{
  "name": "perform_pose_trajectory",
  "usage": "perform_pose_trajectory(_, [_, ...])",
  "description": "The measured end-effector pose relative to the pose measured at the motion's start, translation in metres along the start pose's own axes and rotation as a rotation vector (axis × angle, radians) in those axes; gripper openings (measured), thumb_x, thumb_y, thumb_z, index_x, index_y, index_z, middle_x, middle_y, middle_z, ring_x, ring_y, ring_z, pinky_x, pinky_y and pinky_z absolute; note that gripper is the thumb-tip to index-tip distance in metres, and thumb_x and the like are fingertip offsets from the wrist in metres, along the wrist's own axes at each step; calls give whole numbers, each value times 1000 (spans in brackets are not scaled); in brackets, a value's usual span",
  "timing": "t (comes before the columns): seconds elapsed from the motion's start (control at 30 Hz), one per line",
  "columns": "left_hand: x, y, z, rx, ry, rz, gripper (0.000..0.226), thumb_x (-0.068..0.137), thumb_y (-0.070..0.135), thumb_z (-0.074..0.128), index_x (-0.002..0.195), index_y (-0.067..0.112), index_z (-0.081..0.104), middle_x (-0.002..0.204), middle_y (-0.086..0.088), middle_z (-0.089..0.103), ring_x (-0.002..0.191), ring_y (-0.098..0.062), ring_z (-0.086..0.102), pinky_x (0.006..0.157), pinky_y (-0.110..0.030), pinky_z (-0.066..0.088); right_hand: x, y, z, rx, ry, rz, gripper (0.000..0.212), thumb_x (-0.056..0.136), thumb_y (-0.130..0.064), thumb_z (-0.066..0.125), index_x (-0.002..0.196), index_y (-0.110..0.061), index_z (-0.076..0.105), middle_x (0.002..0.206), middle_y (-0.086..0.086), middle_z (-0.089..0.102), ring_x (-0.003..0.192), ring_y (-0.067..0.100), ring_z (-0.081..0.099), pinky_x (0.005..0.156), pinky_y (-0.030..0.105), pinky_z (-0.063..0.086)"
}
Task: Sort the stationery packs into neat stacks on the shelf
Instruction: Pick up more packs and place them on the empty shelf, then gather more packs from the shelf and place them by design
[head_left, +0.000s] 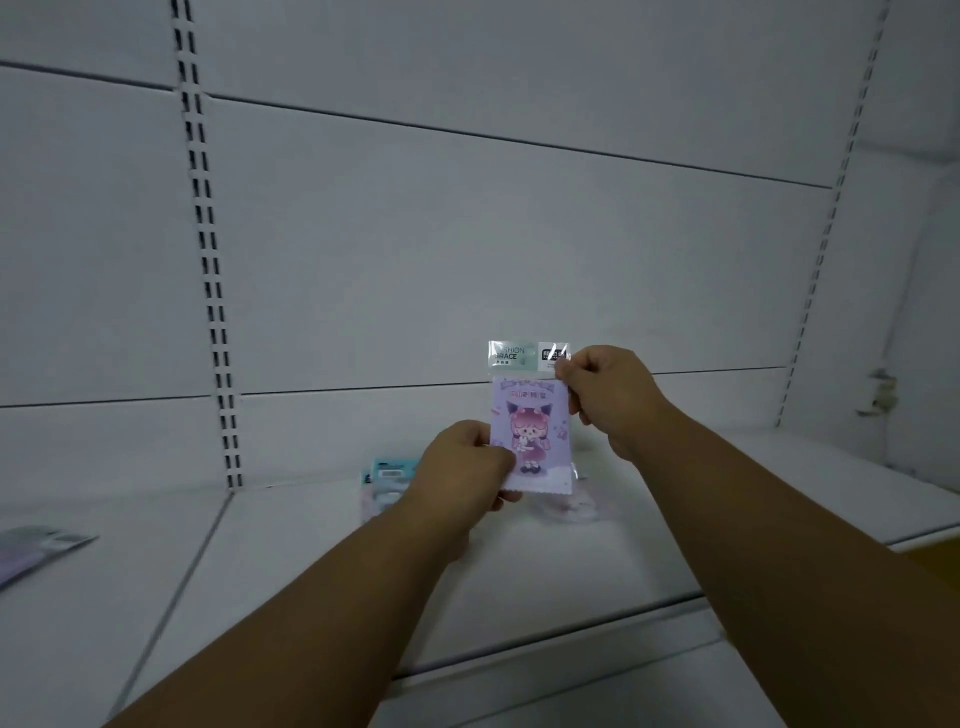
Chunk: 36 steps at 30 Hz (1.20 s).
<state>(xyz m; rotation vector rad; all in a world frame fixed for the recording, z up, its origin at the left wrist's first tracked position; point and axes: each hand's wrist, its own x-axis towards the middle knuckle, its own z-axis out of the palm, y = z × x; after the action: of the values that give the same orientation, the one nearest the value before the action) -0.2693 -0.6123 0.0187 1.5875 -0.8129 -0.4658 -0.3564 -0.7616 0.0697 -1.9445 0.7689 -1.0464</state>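
I hold one purple stationery pack (532, 421) upright above the white shelf (545, 561); it shows a cartoon girl and has a mint header card in clear plastic. My left hand (462, 467) pinches its lower left corner. My right hand (608, 395) pinches its upper right edge by the header. Behind my left hand a small stack of teal-topped packs (387, 480) lies flat on the shelf. A clear pinkish pack (569, 506) lies on the shelf just below the held one, partly hidden.
Another purple-and-grey pack (36, 548) lies at the far left on the neighbouring shelf section. A slotted upright (213, 291) divides the white back panels. The shelf's front edge (571, 639) runs under my forearms, with a lower shelf beneath.
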Motion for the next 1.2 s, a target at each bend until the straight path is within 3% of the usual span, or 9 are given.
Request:
perform_pose_trajectory(0.23, [39, 19, 128, 275, -17, 41, 15, 81, 22, 72, 72, 18, 60, 78, -6, 70, 68, -22, 68, 63, -35, 60, 57, 71, -101, -212, 42, 13, 31, 92, -25, 60, 84, 4, 65, 84, 22, 70, 66, 23, 58, 67, 41, 52])
perform_pose_trajectory(0.3, [52, 17, 166, 372, 15, 60, 23, 79, 24, 74, 73, 20, 52, 81, -7, 68, 74, -23, 68, 72, -39, 60, 74, 96, -125, -250, 8, 58, 31, 90, -23, 62, 83, 7, 65, 86, 25, 71, 65, 25, 59, 64, 38, 50])
perform_pose_trajectory(0.43, [75, 2, 219, 518, 93, 79, 26, 78, 29, 70, 79, 22, 45, 76, 3, 57, 66, -10, 57, 53, -26, 47, 105, 148, -143, -440, -158, 141, 35, 92, -23, 60, 89, 12, 67, 90, 29, 71, 67, 31, 61, 64, 36, 50])
perform_pose_trajectory(0.53, [88, -11, 238, 688, 87, 80, 25, 81, 32, 67, 91, 20, 47, 90, 0, 63, 72, -12, 54, 59, -25, 40, 123, 182, -136, -582, -250, 143, 38, 91, -29, 61, 90, 8, 67, 89, 25, 71, 72, 31, 62, 67, 35, 50])
perform_pose_trajectory(0.7, [97, -21, 246, 877, 80, 176, 18, 80, 28, 64, 93, 20, 55, 102, -3, 67, 87, -19, 59, 66, -23, 37, 139, 212, -122, -755, -311, 10, 34, 86, -34, 65, 97, -2, 63, 106, 18, 66, 101, 33, 62, 75, 28, 42])
perform_pose_trajectory(0.8, [100, -24, 249, 940, 54, 192, 25, 78, 34, 66, 97, 20, 60, 101, -2, 65, 84, -17, 55, 69, -23, 37, 140, 215, -118, -786, -320, -23, 25, 78, -28, 71, 78, -11, 53, 89, 11, 64, 93, 30, 64, 66, 25, 39])
perform_pose_trajectory(0.97, [103, -24, 247, 937, 79, 186, 23, 76, 38, 68, 91, 23, 59, 90, 1, 63, 79, -17, 55, 66, -25, 38, 136, 207, -116, -809, -275, -51, 35, 76, -22, 72, 60, -17, 41, 65, 1, 51, 68, 22, 54, 59, 25, 38])
perform_pose_trajectory(1.1, [96, -14, 222, 974, 155, 213, 27, 77, 45, 68, 91, 23, 59, 84, 4, 60, 75, -15, 54, 64, -27, 41, 125, 170, -110, -783, -229, -104, 22, 76, -16, 65, 62, -16, 47, 61, 1, 51, 59, 18, 53, 49, 23, 35])
perform_pose_trajectory(1.2, [82, -5, 185, 995, 199, 238, 30, 77, 51, 67, 90, 27, 56, 75, 10, 51, 75, -13, 53, 63, -27, 42, 105, 130, -97, -685, -189, -257, 10, 78, -21, 62, 74, -15, 55, 68, 0, 56, 67, 20, 57, 55, 26, 39])
